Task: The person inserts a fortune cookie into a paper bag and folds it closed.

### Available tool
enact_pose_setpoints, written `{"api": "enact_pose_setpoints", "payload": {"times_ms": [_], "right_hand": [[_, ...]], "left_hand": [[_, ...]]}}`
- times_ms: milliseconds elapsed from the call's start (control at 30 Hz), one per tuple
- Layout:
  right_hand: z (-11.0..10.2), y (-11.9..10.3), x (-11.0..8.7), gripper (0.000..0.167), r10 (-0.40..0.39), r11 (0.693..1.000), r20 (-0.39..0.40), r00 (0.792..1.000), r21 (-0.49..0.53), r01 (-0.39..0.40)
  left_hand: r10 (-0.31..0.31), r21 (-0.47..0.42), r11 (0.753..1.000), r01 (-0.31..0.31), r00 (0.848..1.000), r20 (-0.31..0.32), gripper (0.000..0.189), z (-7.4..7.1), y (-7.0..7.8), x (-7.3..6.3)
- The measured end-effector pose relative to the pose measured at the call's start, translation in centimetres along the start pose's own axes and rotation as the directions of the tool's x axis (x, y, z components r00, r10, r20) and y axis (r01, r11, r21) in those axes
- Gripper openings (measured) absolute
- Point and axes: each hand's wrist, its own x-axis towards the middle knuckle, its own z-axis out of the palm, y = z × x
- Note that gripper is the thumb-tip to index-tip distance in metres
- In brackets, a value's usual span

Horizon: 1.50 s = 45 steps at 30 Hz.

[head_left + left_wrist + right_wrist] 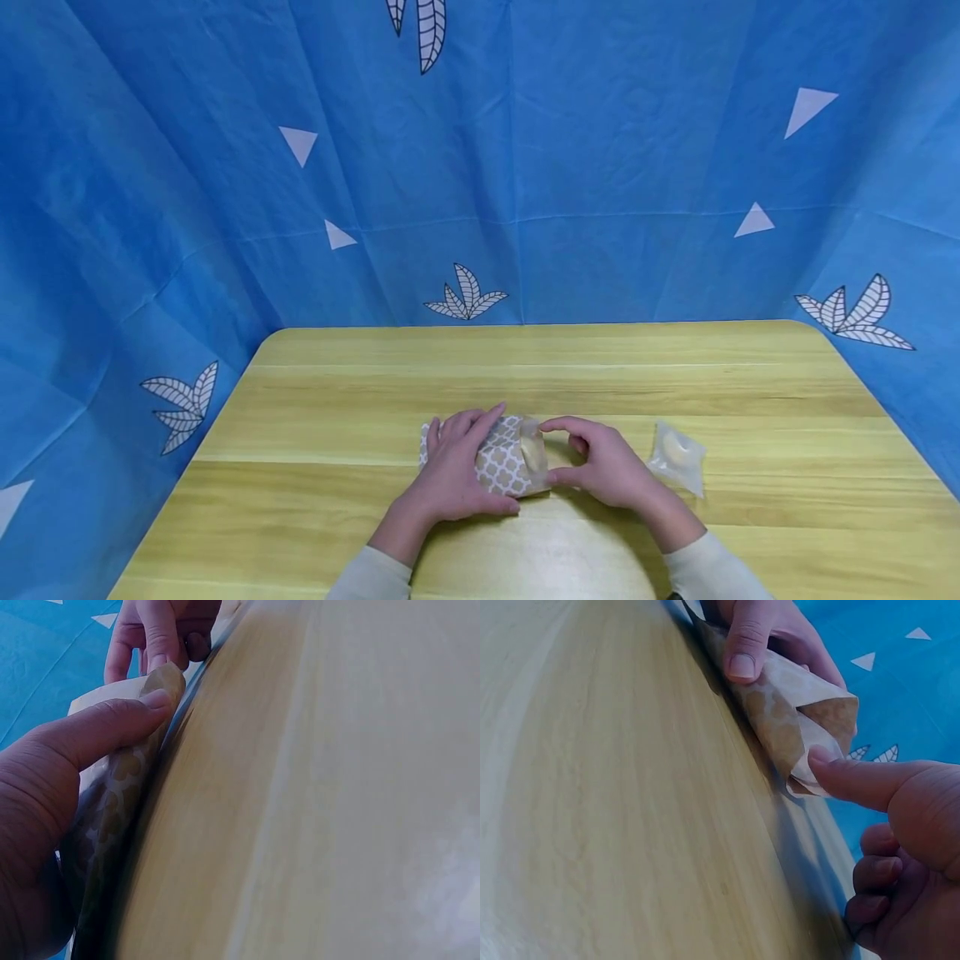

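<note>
A tan paper bag (504, 471) with a white lattice pattern lies on the table, its end turned to the right. My left hand (452, 479) grips it from above, thumb along the near edge and fingers toward the far side. At the bag's right end, my right hand (603, 462) has thumb and index finger on the two corners, with the other fingers curled in. In the right wrist view the mouth of the bag (829, 720) gapes, and the right thumb (855, 780) presses its edge. Something pale shows at the mouth; what it is cannot be made out.
A small clear packet (678, 458) with a round pale thing inside lies to the right, just beyond the right wrist. Everything rests on a wood-grain table (300, 500). A blue patterned cloth (600, 167) hangs behind it and along both sides.
</note>
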Motion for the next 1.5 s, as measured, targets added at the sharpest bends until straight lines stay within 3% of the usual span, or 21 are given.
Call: {"api": "enact_pose_setpoints", "payload": {"times_ms": [1033,1500], "right_hand": [[1.1,0.0,0.8,0.056,-0.023,0.999,0.013,1.0,-0.032,0.024],[2.1,-0.4,1.3,0.056,-0.074,0.995,0.016,0.997,-0.068,0.075]], "left_hand": [[0.032,0.017,0.999,-0.032,0.999,0.001,0.128,0.0,0.7,0.2],[0.028,0.008,1.0,-0.028,1.0,-0.003,0.128,0.0,0.9,0.0]]}}
